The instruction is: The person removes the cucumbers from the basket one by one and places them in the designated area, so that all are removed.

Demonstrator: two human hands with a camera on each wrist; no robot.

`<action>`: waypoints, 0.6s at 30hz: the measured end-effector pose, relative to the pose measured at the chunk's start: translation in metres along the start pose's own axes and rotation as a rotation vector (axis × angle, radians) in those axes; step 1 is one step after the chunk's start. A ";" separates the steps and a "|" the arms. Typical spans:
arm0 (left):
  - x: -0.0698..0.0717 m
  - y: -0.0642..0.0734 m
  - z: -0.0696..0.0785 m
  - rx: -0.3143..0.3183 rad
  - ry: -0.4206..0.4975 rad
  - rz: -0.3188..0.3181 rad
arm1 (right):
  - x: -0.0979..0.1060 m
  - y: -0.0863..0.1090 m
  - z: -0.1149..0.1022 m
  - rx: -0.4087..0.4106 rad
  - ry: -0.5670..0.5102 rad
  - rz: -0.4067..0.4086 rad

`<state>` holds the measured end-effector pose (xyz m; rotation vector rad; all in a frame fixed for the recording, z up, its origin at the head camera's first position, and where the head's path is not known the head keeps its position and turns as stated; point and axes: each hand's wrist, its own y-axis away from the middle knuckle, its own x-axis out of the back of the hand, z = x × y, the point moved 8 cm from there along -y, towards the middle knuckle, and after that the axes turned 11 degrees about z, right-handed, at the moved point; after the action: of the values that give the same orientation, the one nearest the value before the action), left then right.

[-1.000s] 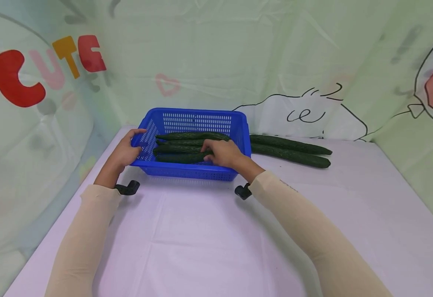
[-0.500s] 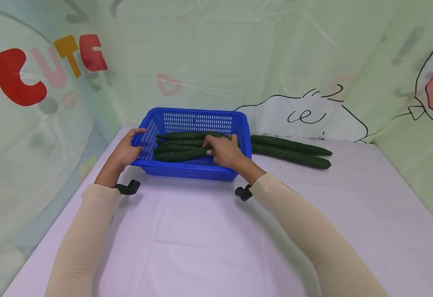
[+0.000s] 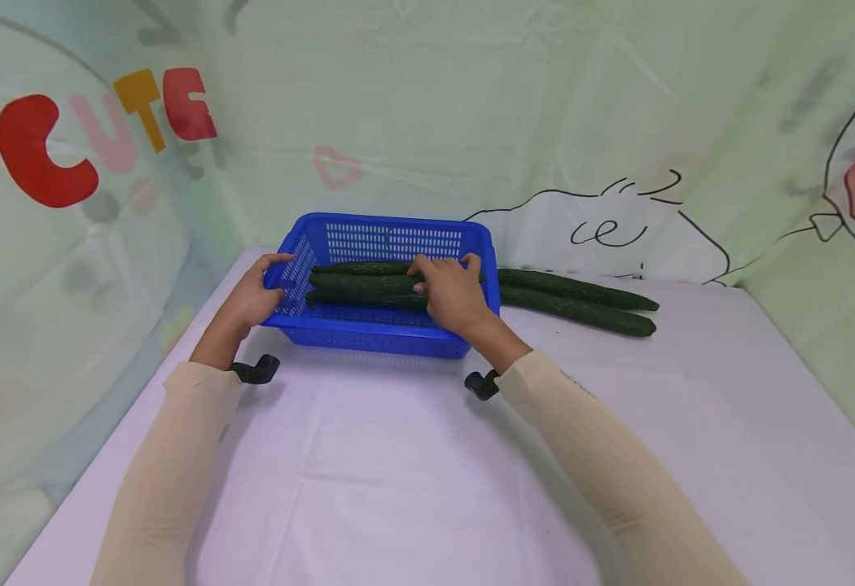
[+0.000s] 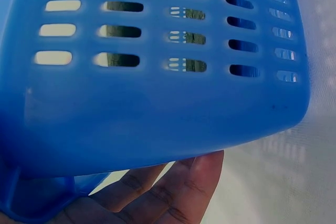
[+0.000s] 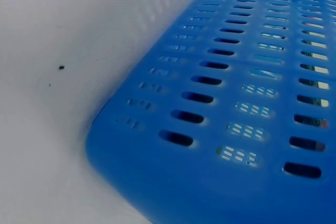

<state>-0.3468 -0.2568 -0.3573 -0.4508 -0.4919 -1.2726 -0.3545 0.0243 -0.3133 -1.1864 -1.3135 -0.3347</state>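
A blue plastic basket (image 3: 376, 338) with slotted walls stands toward the back of the table, holding several long dark green cucumbers side by side. My left hand (image 3: 250, 295) grips its left end, thumb and forefinger spread at the rim; the left wrist view shows fingers (image 4: 184, 187) curled against the basket's lower edge. Inside the basket's right half, my right hand (image 3: 455, 295) grips a cucumber (image 3: 365, 283) from above, fingers bent over it and covering its right part. Another cucumber (image 3: 369, 300) lies in front of it. In the right wrist view the slotted basket wall (image 5: 210, 171) hides the hand.
Two more cucumbers (image 3: 581, 309) lie on the table just right of the basket, their left ends hidden behind it. A white cloth (image 3: 413, 456) covers the table. A printed curtain (image 3: 413, 106) hangs close behind the basket and along both sides.
My right hand has moved slightly toward the back of the basket, taking the front cucumber back over the others. My left hand stays on the basket's left end.
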 end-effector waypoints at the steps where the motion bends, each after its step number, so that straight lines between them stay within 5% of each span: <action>1: 0.000 0.000 0.000 0.001 0.000 0.001 | 0.001 0.000 0.000 -0.001 -0.001 0.008; 18: 0.002 -0.001 -0.003 0.001 0.002 0.015 | 0.008 0.003 0.004 -0.089 -0.185 0.072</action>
<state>-0.3468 -0.2599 -0.3584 -0.4515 -0.4866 -1.2581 -0.3525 0.0322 -0.3088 -1.3614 -1.4228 -0.2376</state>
